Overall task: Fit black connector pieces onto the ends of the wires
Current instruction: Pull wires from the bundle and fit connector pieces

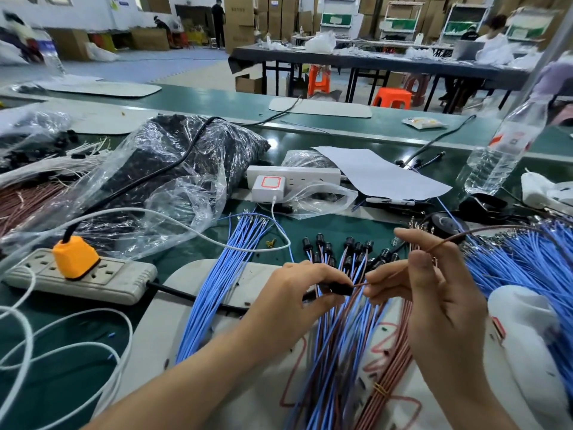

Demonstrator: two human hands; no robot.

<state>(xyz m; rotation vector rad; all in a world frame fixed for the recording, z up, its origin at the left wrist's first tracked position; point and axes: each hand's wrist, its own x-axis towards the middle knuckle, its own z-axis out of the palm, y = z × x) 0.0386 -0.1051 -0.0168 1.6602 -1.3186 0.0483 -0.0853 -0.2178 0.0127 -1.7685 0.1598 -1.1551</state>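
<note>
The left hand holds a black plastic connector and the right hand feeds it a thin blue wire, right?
Not blue: the head view shows the right hand pinching a thin brown wire; the left hand holds the black plastic connector.

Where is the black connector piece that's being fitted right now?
In the head view, just below centre, the black connector piece is pinched by the left hand, at the tip of the brown wire that the right hand holds.
</note>
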